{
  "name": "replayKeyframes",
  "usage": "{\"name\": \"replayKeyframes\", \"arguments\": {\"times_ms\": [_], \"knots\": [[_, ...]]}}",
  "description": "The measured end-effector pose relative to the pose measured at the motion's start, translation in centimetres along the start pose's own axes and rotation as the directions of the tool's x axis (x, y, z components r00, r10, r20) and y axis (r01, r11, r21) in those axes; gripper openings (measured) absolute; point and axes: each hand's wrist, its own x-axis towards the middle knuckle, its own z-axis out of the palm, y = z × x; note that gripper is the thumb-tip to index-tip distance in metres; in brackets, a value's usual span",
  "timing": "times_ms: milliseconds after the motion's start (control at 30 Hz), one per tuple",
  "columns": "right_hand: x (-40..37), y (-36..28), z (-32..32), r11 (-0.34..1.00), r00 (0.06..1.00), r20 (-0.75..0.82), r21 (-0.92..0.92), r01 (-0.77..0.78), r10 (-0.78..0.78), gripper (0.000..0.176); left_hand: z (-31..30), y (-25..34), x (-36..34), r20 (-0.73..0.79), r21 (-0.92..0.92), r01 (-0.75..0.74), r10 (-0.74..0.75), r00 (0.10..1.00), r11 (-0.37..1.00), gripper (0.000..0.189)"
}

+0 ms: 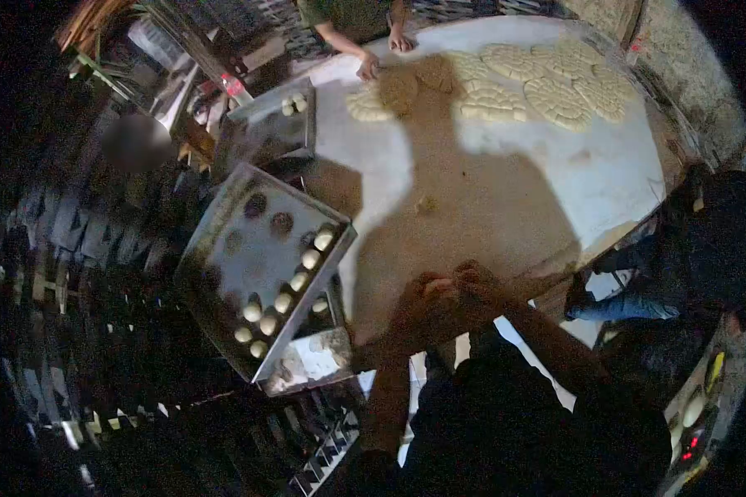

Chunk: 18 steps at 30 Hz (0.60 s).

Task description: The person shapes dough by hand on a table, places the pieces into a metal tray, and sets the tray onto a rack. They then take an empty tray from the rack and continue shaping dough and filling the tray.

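Observation:
My left hand (414,296) and my right hand (475,280) are close together over the near edge of the table, both in deep shadow. Their fingers look curled inward. A lighter tan patch shows between them, but whether it is dough or fingers I cannot make out. Beyond them, a small lump of dough (425,205) lies on the pale tabletop (613,186). To the left, a large metal tray (261,240) holds several round dough balls (283,302), mostly along its right side. Flat, scored dough rounds (555,101) lie across the table's far side.
At the far edge, another person's hands (368,66) are by the dough rounds. A second tray (265,132) with several dough balls stands behind the large one. A white-dusted box or tray (313,354) sits near left. Someone's jeans (630,308) show at right.

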Motion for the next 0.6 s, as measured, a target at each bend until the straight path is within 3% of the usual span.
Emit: {"name": "replayKeyframes", "arguments": {"times_ms": [33,100,133,167,233,300,333,367,400,467,500,533,600], "knots": [[-0.1,0.5,-0.8,1.0,0.995,0.1,0.001,-0.003,0.003,0.036,-0.8,-0.9,-0.9,0.034,0.066,-0.02,0.017,0.999,0.998,0.025],[0.5,-2.2,-3.1,0.925,0.957,0.288,-0.37,0.087,0.025,0.034,-2.6,-2.6,-0.6,0.136,0.005,0.174,-0.173,0.975,0.985,0.023],[-0.3,-6.7,-4.0,0.712,0.931,0.355,-0.675,0.194,0.083,0.032,-2.2,-3.4,-0.7,0.003,0.096,0.182,-0.184,0.983,0.979,0.022],[-0.2,-9.4,-4.9,0.395,0.908,0.387,-0.869,0.299,0.163,0.03,-1.6,-4.6,-1.6,-0.129,0.186,0.199,-0.177,0.976,0.962,0.022],[0.3,-7.7,-11.0,0.502,0.953,0.295,-0.835,0.224,0.065,0.043,0.2,-10.1,-4.0,-0.322,0.275,0.247,-0.153,0.934,0.929,0.022],[-1.9,-13.0,-13.3,0.773,0.976,-0.11,-0.596,-0.217,0.189,0.035,1.4,-17.5,-5.3,-0.452,0.273,0.295,-0.148,0.879,0.916,0.024],[-2.2,-10.9,-15.8,0.691,0.986,-0.153,-0.72,-0.066,-0.065,0.036,1.0,-15.4,-4.2,-0.344,0.477,0.231,-0.061,0.937,0.848,0.024],[-2.9,-7.9,-18.6,0.555,0.936,-0.149,-0.83,0.056,-0.318,0.036,0.8,-11.2,-3.2,-0.219,0.651,0.146,0.0,0.976,0.744,0.024],[-3.2,-4.8,-21.3,0.381,0.833,-0.103,-0.914,0.137,-0.544,0.036,0.1,-9.8,-1.8,-0.18,0.701,0.114,0.02,0.983,0.704,0.023],[-2.8,-5.8,-23.4,0.278,0.87,-0.03,-0.953,0.124,-0.493,0.038,-1.3,-7.2,1.2,-0.1,0.788,0.043,0.06,0.993,0.614,0.021],[-2.5,-6.1,-24.0,0.226,0.888,0.004,-0.966,0.122,-0.46,0.039,-2.0,-6.6,3.5,-0.081,0.857,-0.025,0.182,0.98,0.515,0.02],[-0.7,-5.9,-25.2,0.242,0.9,0.0,-0.963,0.118,-0.436,0.043,-1.8,-6.8,6.2,-0.243,0.793,0.15,0.08,0.967,0.591,0.019],[4.8,-7.2,-24.6,0.355,0.833,-0.117,-0.929,0.1,-0.541,0.043,-0.3,-6.7,11.6,-0.36,0.738,0.27,0.023,0.933,0.618,0.016]]}}
